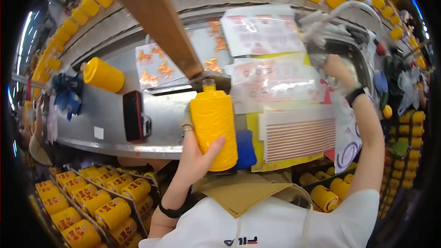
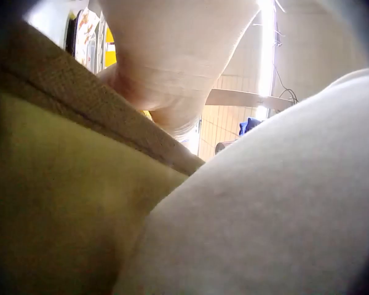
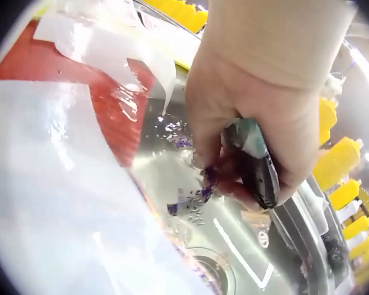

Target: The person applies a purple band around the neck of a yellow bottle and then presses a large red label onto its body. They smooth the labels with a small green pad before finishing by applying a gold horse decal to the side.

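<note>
The yellow bottle (image 1: pixel 213 126) looks rigid. My guess is glass under the coating since the neck seems clear, so probably some heft, and I wouldn't want to drop it. The bumpy skin should help with grip, though wet fingers could make it slick. I'd grab it round the broad body and leave the skinny neck alone.

Right now it's in the left hand (image 1: pixel 198 161), thumb laid across the lower front, the other fingers round the back and mostly hidden. The body sits about one o'clock from the palm, neck toward twelve, right by the end of a wooden beam (image 1: pixel 155 23); can't tell if they touch.

Off at two o'clock, the right hand (image 1: pixel 337 68) is over the sink (image 3: pixel 249 246), fingers curled round a dark object (image 3: pixel 267 178) I can't identify. There's purple-flecked film (image 3: pixel 190 200) near the fingertips, no idea if it's pinched too.

Further out on the worktop (image 1: pixel 98 115): phone (image 1: pixel 132 115) around nine, second bottle (image 1: pixel 104 76) at ten, printed plastic sheets (image 1: pixel 273 82) toward two.
</note>
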Demonstrator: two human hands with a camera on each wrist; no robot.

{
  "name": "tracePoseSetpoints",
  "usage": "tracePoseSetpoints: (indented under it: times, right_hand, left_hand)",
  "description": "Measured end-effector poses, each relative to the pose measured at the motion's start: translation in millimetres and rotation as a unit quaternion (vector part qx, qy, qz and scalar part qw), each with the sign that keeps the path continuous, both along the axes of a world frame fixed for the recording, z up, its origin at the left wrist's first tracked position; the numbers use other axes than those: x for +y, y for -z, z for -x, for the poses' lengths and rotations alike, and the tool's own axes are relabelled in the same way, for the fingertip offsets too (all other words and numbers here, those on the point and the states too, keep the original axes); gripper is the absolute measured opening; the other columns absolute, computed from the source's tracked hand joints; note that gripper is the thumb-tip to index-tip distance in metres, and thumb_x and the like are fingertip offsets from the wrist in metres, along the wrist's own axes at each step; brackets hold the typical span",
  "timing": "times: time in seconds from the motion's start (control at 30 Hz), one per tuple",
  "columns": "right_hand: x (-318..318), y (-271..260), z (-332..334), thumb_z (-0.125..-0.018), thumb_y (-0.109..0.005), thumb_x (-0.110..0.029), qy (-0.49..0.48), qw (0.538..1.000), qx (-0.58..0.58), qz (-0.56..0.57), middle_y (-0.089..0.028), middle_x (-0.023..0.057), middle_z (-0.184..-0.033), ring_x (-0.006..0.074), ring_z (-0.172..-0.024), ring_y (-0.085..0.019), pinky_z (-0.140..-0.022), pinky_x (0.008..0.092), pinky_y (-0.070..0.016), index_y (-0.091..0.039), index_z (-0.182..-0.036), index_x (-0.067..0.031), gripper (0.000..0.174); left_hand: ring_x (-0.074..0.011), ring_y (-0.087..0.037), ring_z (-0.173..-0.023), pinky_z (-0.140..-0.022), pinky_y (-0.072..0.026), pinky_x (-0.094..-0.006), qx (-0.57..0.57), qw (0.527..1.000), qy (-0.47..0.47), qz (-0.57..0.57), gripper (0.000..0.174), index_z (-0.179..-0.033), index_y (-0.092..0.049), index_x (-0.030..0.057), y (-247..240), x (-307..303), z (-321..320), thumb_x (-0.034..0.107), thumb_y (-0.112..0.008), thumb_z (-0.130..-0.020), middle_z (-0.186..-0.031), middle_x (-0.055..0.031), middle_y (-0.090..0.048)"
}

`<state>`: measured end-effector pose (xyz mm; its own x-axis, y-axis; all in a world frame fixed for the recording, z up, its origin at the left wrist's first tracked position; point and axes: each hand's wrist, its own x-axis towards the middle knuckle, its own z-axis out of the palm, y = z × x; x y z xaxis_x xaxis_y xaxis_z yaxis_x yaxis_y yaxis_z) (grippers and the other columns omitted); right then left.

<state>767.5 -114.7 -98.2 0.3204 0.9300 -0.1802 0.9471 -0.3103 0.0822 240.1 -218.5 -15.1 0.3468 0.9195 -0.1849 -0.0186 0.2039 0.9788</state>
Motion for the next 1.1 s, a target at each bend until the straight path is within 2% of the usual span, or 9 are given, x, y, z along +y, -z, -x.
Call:
tracePoseSetpoints:
  times: [0.17, 0.3, 0.4, 0.5, 0.57, 0.67, 0.73, 0.93, 1.1]
  right_hand:
    - [-16.4, -52.8, 23.5, -0.093, -0.068, -0.031, 0.038, 0.990, 0.124, -0.058, -0.075, 0.0193, -0.088, 0.0315, -0.084, -0.075, -0.074, 0.0403, -0.0588, -0.077, -0.093, -0.0008, 0.031]
    - [-44.3, -109.5, 112.4, -0.106, -0.057, -0.030, 0.182, 0.796, 0.574, -0.060, -0.058, -0.0026, -0.074, 0.0050, -0.061, -0.050, -0.056, 0.0224, -0.0420, -0.068, -0.093, -0.0055, 0.030]
    - [-66.6, -132.0, 173.1, -0.105, -0.058, -0.024, 0.125, 0.678, 0.721, -0.072, -0.064, 0.0053, -0.088, 0.0085, -0.072, -0.055, -0.066, 0.0230, -0.0447, -0.065, -0.111, -0.0006, 0.025]
    - [-80.2, -135.9, 212.6, -0.102, -0.060, -0.014, 0.089, 0.657, 0.744, -0.078, -0.064, 0.0071, -0.092, 0.0104, -0.077, -0.055, -0.070, 0.0233, -0.0427, -0.060, -0.128, 0.0026, 0.031]
    - [-84.4, -135.0, 234.4, -0.099, -0.063, -0.007, 0.091, 0.638, 0.759, -0.093, -0.062, 0.0049, -0.091, 0.0104, -0.077, -0.055, -0.070, 0.0234, -0.0424, -0.057, -0.136, 0.0020, 0.039]
    - [-83.1, -130.6, 253.4, -0.095, -0.065, 0.000, 0.067, 0.626, 0.769, -0.109, -0.065, 0.0036, -0.092, 0.0078, -0.079, -0.055, -0.072, 0.0225, -0.0427, -0.055, -0.140, 0.0016, 0.046]
    - [-80.3, -134.3, 268.9, -0.095, -0.066, 0.001, 0.017, 0.700, 0.696, -0.156, -0.067, 0.0027, -0.093, 0.0059, -0.083, -0.056, -0.075, 0.0217, -0.0431, -0.055, -0.141, 0.0003, 0.047]
    - [-57.4, -126.8, 291.7, -0.091, -0.070, 0.007, -0.077, 0.732, 0.638, -0.226, -0.067, 0.0032, -0.091, 0.0064, -0.084, -0.057, -0.076, 0.0223, -0.0446, -0.049, -0.141, 0.0000, 0.055]
    - [-50.2, -149.6, 328.9, -0.091, -0.069, 0.006, -0.047, 0.667, 0.718, -0.194, -0.067, 0.0033, -0.090, 0.0071, -0.083, -0.059, -0.074, 0.0229, -0.0462, -0.041, -0.146, 0.0002, 0.062]
  left_hand:
    - [-0.0246, -0.047, -0.139, -0.115, -0.0395, -0.0386, 0.008, 1.000, 0.014, -0.027, 0.089, -0.164, -0.007, 0.0005, 2.1, 1.7, 3.5, 0.001, -0.064, -0.096, -0.155, -0.0160, -0.039]
    - [-0.0257, -0.047, -0.139, -0.114, -0.0414, -0.0401, 0.016, 1.000, 0.011, -0.020, 0.095, -0.163, -0.008, 0.0004, -0.2, 3.7, 3.1, 0.001, -0.070, -0.092, -0.154, -0.0166, -0.040]
    - [-0.0259, -0.049, -0.137, -0.112, -0.0442, -0.0409, 0.083, 0.994, -0.008, -0.063, 0.099, -0.163, -0.010, 0.0014, 0.1, 2.1, -1.4, 0.000, -0.075, -0.088, -0.152, -0.0170, -0.042]
    - [-0.0264, -0.051, -0.136, -0.112, -0.0445, -0.0410, 0.219, 0.963, -0.003, -0.158, 0.099, -0.163, -0.009, 0.0022, -2.8, 5.8, -1.2, -0.001, -0.074, -0.088, -0.151, -0.0178, -0.043]
    - [-0.0267, -0.050, -0.136, -0.111, -0.0450, -0.0405, 0.036, 0.998, -0.006, -0.057, 0.100, -0.163, -0.010, 0.0027, 5.0, 12.2, 2.6, 0.002, -0.075, -0.087, -0.151, -0.0178, -0.041]
    - [-0.0273, -0.047, -0.137, -0.112, -0.0428, -0.0406, 0.031, 0.997, -0.002, -0.072, 0.099, -0.162, -0.014, 0.0006, 2.9, 19.3, -0.1, 0.007, -0.078, -0.086, -0.150, -0.0180, -0.038]
    - [-0.0277, -0.046, -0.138, -0.114, -0.0412, -0.0407, 0.121, 0.984, -0.008, -0.129, 0.099, -0.161, -0.016, -0.0008, 2.5, 19.3, -0.7, 0.009, -0.079, -0.086, -0.150, -0.0180, -0.037]
    - [-0.0299, -0.043, -0.139, -0.116, -0.0381, -0.0417, 0.252, 0.947, -0.028, -0.199, 0.101, -0.158, -0.020, -0.0042, -2.7, 19.4, -6.8, 0.013, -0.084, -0.082, -0.150, -0.0195, -0.037]
    - [-0.0410, -0.041, -0.132, -0.112, -0.0360, -0.0492, 0.158, 0.969, -0.105, -0.158, 0.109, -0.155, -0.026, -0.0054, 4.6, 14.1, -11.5, 0.028, -0.091, -0.075, -0.140, -0.0232, -0.039]
